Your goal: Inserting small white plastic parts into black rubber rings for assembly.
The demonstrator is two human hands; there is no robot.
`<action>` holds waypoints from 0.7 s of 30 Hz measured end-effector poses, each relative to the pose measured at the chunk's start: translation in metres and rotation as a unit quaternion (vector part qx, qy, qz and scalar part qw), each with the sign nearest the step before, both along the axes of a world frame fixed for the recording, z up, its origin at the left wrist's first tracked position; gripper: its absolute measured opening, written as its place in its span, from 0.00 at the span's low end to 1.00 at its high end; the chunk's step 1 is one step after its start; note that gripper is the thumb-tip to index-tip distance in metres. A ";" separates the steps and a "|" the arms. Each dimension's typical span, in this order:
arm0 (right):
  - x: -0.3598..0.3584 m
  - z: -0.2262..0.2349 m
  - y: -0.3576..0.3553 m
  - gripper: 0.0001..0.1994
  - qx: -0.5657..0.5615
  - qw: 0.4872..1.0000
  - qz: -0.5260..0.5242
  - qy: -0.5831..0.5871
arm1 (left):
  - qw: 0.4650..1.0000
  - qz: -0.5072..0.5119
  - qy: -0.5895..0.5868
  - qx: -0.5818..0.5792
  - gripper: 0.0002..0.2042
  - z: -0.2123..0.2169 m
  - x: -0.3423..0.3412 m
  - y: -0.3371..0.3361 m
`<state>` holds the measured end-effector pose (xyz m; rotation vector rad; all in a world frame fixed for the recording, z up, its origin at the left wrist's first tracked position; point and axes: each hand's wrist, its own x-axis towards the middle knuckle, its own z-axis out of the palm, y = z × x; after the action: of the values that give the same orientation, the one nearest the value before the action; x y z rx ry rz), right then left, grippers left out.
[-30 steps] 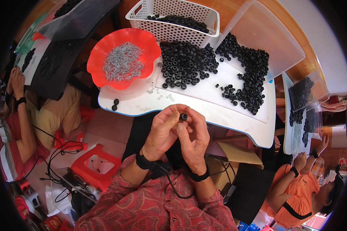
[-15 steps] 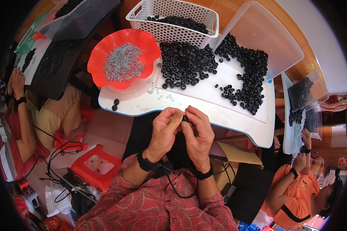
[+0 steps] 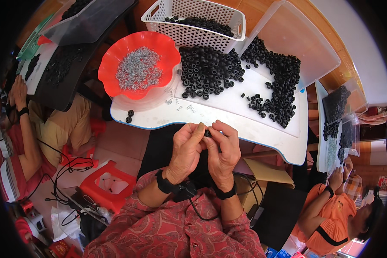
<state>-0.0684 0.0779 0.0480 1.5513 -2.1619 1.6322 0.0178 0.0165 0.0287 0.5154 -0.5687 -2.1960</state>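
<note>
Both hands, left hand (image 3: 185,148) and right hand (image 3: 222,150), pinch one black ring (image 3: 207,133) between closed fingers (apparently fitting it); next likely needs another from the table (image 3: 245,116).

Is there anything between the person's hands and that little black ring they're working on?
Nothing visible. Both the left hand and the right hand already pinch the black ring between their fingertips, just in front of the white table. The piles of rings lie farther back on it, apart from the hands.
</note>
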 end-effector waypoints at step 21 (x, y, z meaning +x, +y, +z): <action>-0.002 -0.001 0.003 0.19 0.010 0.999 -0.032 -0.029 | 0.991 -0.121 0.031 0.045 0.19 -0.006 0.004 -0.007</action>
<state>-0.0708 0.0810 0.0468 1.4411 -2.2376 1.6631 0.0216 0.0095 0.0226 0.4437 -0.5234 -2.4676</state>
